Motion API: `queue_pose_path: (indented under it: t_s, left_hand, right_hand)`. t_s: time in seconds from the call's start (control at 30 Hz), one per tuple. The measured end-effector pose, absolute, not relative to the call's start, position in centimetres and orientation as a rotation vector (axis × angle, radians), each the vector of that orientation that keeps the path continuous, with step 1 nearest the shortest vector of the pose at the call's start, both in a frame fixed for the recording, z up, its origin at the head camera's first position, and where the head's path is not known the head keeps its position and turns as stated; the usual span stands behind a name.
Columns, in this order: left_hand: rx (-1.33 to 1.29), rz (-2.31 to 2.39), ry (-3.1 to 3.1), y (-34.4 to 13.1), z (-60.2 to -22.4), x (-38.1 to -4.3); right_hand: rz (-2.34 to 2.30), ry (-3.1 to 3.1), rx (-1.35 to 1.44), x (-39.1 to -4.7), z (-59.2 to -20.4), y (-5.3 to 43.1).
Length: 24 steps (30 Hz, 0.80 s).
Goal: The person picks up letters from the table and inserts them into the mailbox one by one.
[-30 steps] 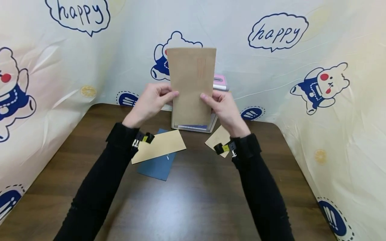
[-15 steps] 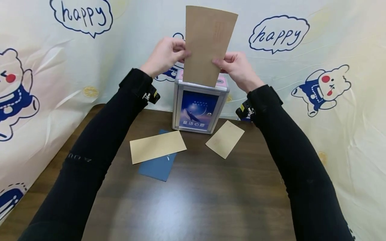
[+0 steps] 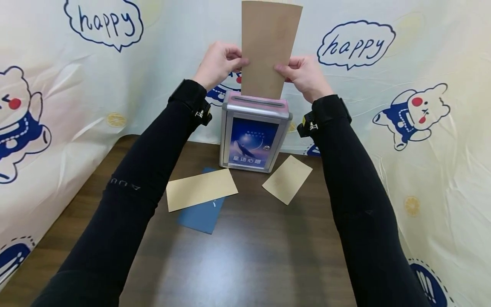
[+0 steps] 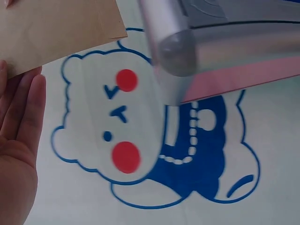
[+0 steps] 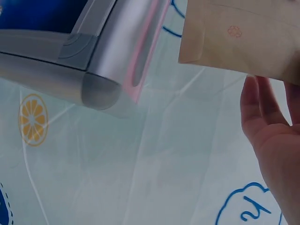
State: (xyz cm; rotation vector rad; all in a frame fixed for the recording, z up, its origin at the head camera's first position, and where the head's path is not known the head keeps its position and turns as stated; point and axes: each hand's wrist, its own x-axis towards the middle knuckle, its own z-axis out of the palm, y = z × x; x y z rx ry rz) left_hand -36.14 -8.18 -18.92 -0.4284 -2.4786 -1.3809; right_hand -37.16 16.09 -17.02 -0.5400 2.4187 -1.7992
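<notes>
A brown paper envelope (image 3: 270, 47) stands upright in the air, pinched at its left edge by my left hand (image 3: 220, 64) and at its right edge by my right hand (image 3: 307, 76). Below it is a silver box (image 3: 226, 132) with a pink top, a long slot (image 3: 257, 100) and a blue picture on its front. In the head view the envelope's lower edge appears just behind the slot. Both wrist views show a gap between the envelope (image 4: 61, 33) and the box (image 5: 105, 61).
On the brown table (image 3: 230, 264), a tan envelope (image 3: 201, 189) lies across a blue one (image 3: 203, 217), left of the box. Another tan envelope (image 3: 287, 179) lies to the right. A printed cloth (image 3: 172, 47) hangs close behind the box.
Both hands have raised the envelope from in front of the box to above it, shifting slightly right. The box's front and slot have come into view. The envelopes on the table stay put.
</notes>
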Motion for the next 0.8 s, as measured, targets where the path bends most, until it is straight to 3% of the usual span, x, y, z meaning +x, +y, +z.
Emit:
queue_pose_path:
  t_s: [0.8]
  left_hand:
    - [-0.412, -1.326, -2.572, -8.3, -20.9, -36.6]
  right_hand:
    - [-1.728, 2.498, -0.542, -38.1, -19.6, 16.1]
